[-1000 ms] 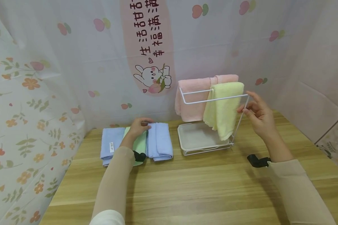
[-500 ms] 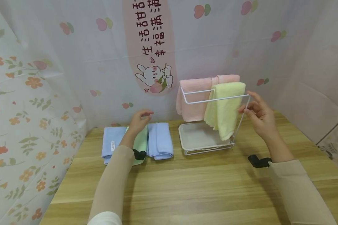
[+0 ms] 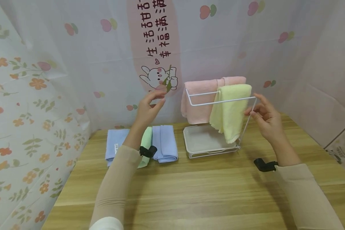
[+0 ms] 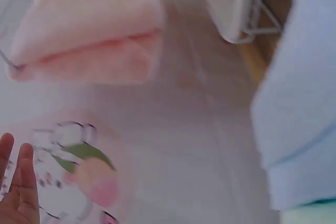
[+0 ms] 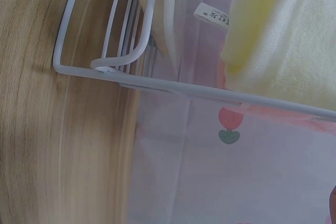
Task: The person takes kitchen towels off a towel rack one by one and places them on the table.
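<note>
In the head view my right hand (image 3: 265, 123) pinches the right upright of a white wire towel rack (image 3: 207, 103) near its top corner. A pink towel (image 3: 198, 108) hangs over the back bar, with a yellow towel (image 3: 233, 115) draped beside it on the right. My left hand (image 3: 150, 108) is in the air left of the rack, fingers loosely bent, holding nothing; its fingers (image 4: 27, 182) show at the corner of the left wrist view. Below it lie a folded blue towel (image 3: 167, 145), a green towel (image 3: 146, 140) and another blue towel (image 3: 115, 139), partly hidden by the forearm.
A pale tray (image 3: 204, 139) sits in the rack's base on the wooden table (image 3: 201, 191). Close behind hangs a printed curtain (image 3: 109, 73), and floral cloth (image 3: 26, 134) borders the left side.
My left hand has lifted off the folded towels and moved up and to the right, with nothing in it. My right hand keeps its hold on the rack.
</note>
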Tool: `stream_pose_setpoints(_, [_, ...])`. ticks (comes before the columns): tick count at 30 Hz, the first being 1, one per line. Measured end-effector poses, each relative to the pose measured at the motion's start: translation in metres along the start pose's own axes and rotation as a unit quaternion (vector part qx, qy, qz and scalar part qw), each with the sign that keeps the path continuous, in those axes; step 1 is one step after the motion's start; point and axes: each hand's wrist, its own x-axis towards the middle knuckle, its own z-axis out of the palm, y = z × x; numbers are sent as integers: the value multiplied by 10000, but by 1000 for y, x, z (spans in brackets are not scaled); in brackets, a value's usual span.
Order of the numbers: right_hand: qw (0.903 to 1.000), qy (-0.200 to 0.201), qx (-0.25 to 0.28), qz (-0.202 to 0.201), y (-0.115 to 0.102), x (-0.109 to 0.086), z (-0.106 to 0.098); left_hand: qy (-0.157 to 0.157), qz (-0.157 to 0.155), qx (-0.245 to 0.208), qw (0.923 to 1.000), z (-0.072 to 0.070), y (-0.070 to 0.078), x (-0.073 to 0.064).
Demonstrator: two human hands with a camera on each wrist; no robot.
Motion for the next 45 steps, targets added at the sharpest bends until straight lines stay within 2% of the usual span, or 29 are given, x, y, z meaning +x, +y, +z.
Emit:
stream_pose_setpoints(5, [9999, -20, 110, -64, -1, -1, -1, 19, 499, -56, 9987, 11, 29, 16])
stream_pose_setpoints(8, [9997, -58, 227, -48, 0, -3, -1, 35, 668, -196, 9976, 19, 43, 26])
stream_pose_setpoints(11, [9998, -31, 201, -10, 0, -5, -3, -130, 628, -353, 9973, 28, 56, 34])
stream_pose_setpoints(13, [10000, 12, 93, -3, 0, -6, -4, -356, 506, -377, 9974, 37, 66, 40])
stream_pose_setpoints(19, [10000, 47, -49, -4, 1, -6, -5, -1106, 385, -97, 9931, 66, 92, 54])
stream_pose_setpoints(24, [9999, 131, -86, 29, 2, -6, -5, -1407, 150, -87, 9899, 92, 108, 65])
stream_pose_setpoints(27, [9999, 122, -40, -33, 2, -5, -4, -1586, -23, 14, 9873, 104, 115, 72])
stream_pose_setpoints(32, [9998, 61, -10, -191, 1, -1, -3, -1976, -12, 505, 9790, 121, 120, 82])
stream_pose_setpoints(35, [9998, 80, -104, -151, 0, 1, -2, -2153, -69, 720, 9739, 130, 122, 87])
stream_pose_setpoints(41, [9998, -9, 195, -109, -1, 2, 0, -2424, -430, 913, 9649, 139, 117, 91])
stream_pose_setpoints(45, [9995, -16, 288, -104, -1, 2, 2, -2541, -659, 1151, 9580, 140, 114, 89])
